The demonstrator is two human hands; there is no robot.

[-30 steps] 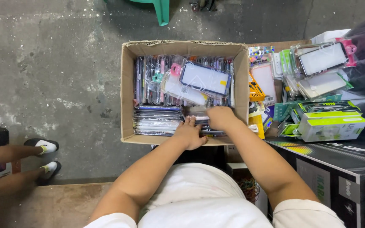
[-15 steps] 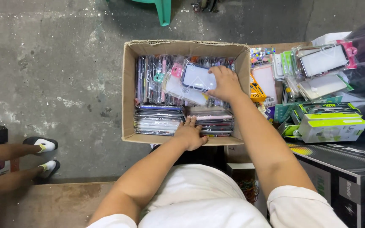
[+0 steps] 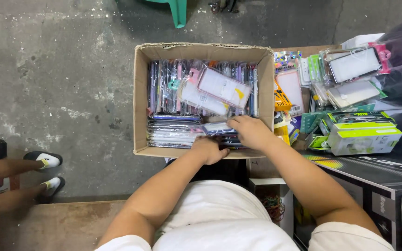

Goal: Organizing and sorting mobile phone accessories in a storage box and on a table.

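Your right hand [image 3: 252, 131] has come back from the box's far row and is now laying a packaged phone case [image 3: 217, 128] on the near stack [image 3: 231, 139], fingers pinching it; your left hand [image 3: 209, 149], fingers curled, is bracing that stack inside the cardboard box [image 3: 140, 97].
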